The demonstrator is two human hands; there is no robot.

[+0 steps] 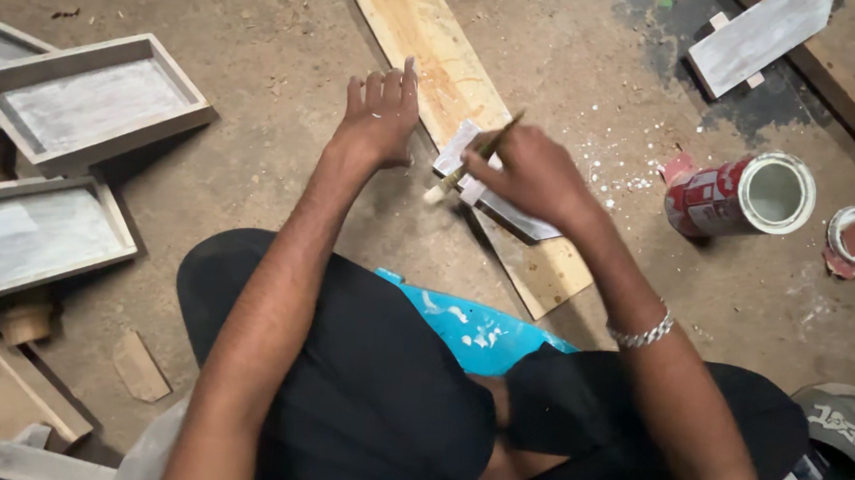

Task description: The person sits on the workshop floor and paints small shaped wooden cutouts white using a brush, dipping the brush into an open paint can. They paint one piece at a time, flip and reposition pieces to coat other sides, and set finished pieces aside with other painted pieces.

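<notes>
My right hand (530, 173) grips a small paintbrush (464, 172), its bristles pointing left over a small white-painted wooden piece (461, 156). That piece lies on a long bare wooden plank (431, 45) set on the dirt floor. My left hand (381, 114) hovers or rests just left of the plank, fingers spread and holding nothing. A silver bracelet (642, 333) circles my right wrist.
An open paint can (742, 195) lies on its side to the right, its lid (854, 236) beside it. White-painted wooden trays (86, 106) (26, 237) sit at left, wood offcuts below them. Another painted board (758, 38) lies top right. A blue paint-spattered seat (476, 329) is under me.
</notes>
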